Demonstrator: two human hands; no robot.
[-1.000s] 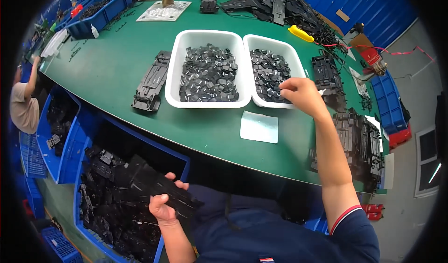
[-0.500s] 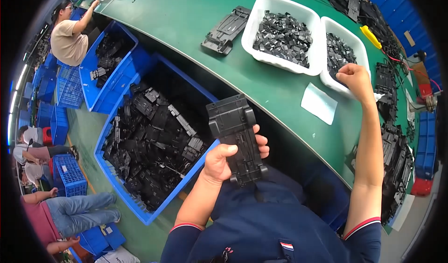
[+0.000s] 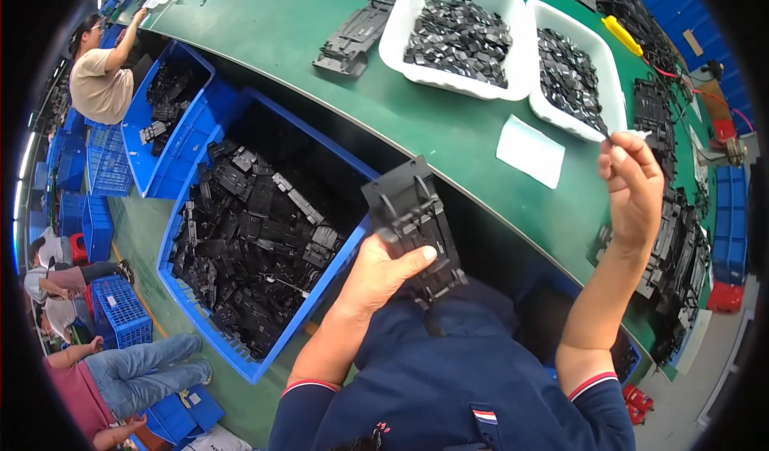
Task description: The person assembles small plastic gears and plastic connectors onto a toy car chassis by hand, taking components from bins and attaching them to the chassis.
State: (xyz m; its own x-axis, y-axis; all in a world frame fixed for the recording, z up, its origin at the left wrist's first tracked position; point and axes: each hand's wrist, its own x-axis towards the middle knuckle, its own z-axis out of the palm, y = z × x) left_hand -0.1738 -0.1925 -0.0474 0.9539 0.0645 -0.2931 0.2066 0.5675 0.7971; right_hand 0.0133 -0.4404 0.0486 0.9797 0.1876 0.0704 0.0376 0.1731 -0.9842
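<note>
My left hand (image 3: 384,271) is closed round a black moulded plastic chassis part (image 3: 416,231), its thumb lying across the face. The part is tilted, in front of my body, between the table edge and a blue bin. Over the table's right side, my right hand (image 3: 633,175) pinches a small black plastic piece (image 3: 606,136) between thumb and fingertips; only its tip shows. Just beyond that hand stands a white tub (image 3: 613,102) of small black pieces (image 3: 567,70). A second white tub (image 3: 519,18), holding similar pieces, is left of it.
A large blue bin (image 3: 164,271) full of black parts stands at my left. On the green table (image 3: 264,34) lie another chassis part (image 3: 354,36), a white paper (image 3: 530,151), a yellow-handled tool (image 3: 622,34) and stacked parts (image 3: 677,251). Other people (image 3: 100,82) are at the left.
My right hand has come out of the right tub toward me, with a small black piece pinched in it. In my left hand the chassis part has turned, showing another face.
</note>
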